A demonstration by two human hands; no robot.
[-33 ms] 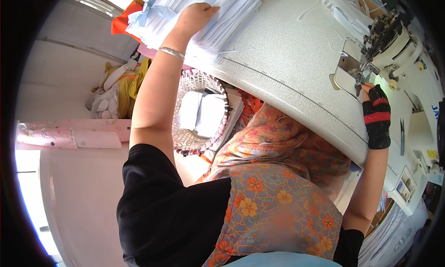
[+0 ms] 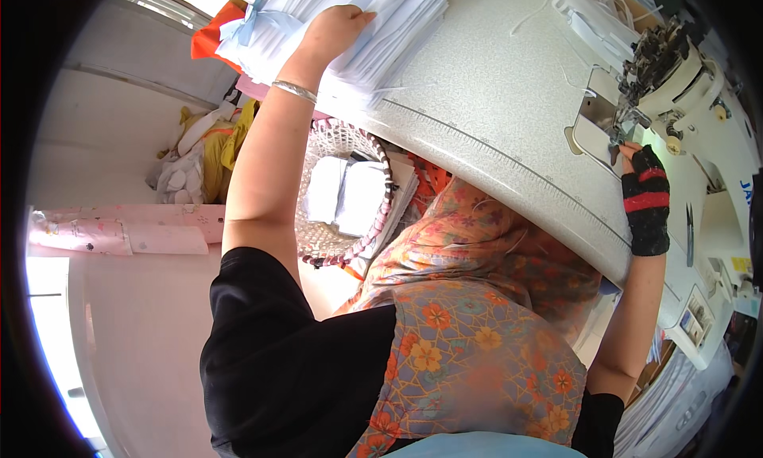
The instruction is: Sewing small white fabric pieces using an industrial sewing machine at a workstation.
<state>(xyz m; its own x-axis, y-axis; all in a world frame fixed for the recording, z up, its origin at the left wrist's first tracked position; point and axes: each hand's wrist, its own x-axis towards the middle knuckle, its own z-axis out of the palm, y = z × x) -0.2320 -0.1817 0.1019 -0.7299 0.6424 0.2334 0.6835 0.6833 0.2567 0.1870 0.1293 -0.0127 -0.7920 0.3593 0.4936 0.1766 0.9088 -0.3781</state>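
Observation:
My left hand (image 2: 338, 32), a silver bangle on its wrist, reaches to the far left of the table. Its fingers are curled and closed on a white cloth piece at the top of a thick stack of white cloth pieces (image 2: 397, 48). A pale blue ribbon (image 2: 256, 22) ties the left part of that stack. At the right, my right hand (image 2: 645, 199) wears a black fingerless glove with red stripes. Its fingertips are pressed together beside the needle area of a white sewing machine (image 2: 671, 92); what they hold, if anything, is too small to make out.
A grey sewing table (image 2: 493, 84) has a ruler along its curved front edge. Below it on the left stands a mesh basket (image 2: 318, 239) with white pieces inside. Tweezers (image 2: 690, 234) lie right of my glove. White strips (image 2: 592, 29) are heaped at the back right.

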